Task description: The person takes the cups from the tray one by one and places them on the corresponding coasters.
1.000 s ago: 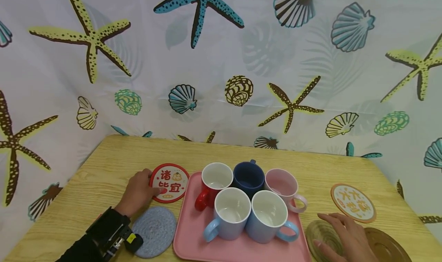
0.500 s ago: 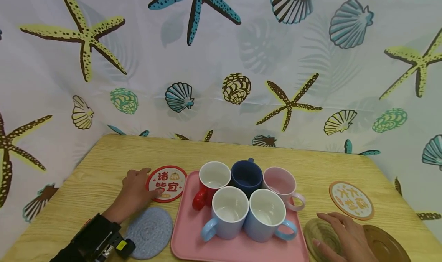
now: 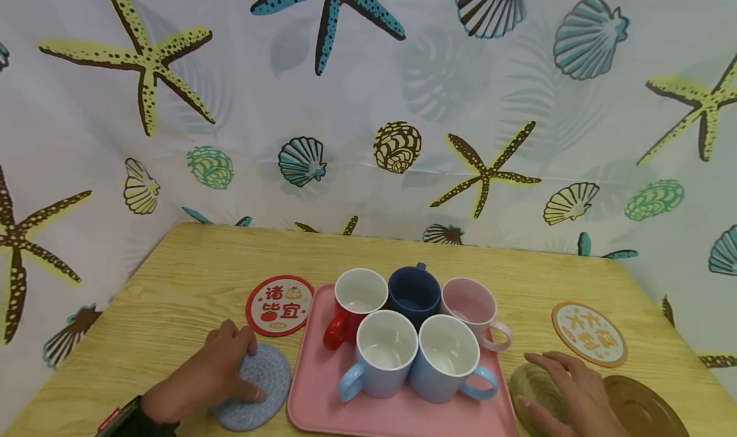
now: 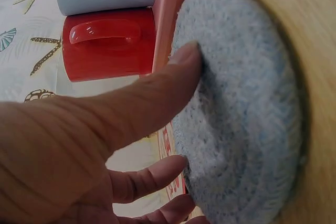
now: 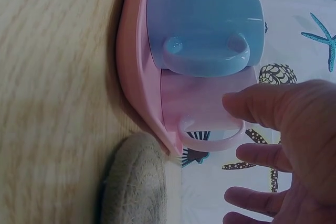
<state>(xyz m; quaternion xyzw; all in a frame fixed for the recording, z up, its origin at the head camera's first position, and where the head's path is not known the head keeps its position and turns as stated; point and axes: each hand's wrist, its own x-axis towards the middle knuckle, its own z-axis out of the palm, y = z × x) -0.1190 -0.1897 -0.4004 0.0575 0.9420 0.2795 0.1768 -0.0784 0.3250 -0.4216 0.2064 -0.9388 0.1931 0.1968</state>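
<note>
Fingers spread, the left grip (image 3: 213,373) touches one grey-blue coaster (image 3: 269,376) toward the bench's (image 3: 201,264) left edge, one red coaster (image 3: 279,306) beyond. One pink tray (image 3: 397,419) holds five mugs (image 3: 387,357). The right grip (image 3: 578,392), spread, hovers over one of three right-edge coasters (image 3: 590,334).

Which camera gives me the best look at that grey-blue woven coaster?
The left wrist view: the grey-blue woven coaster looms large there, its texture and thick edge plain. The head view shows it smaller, from above, partly covered by the left hand. The right wrist view shows none of it.
</note>
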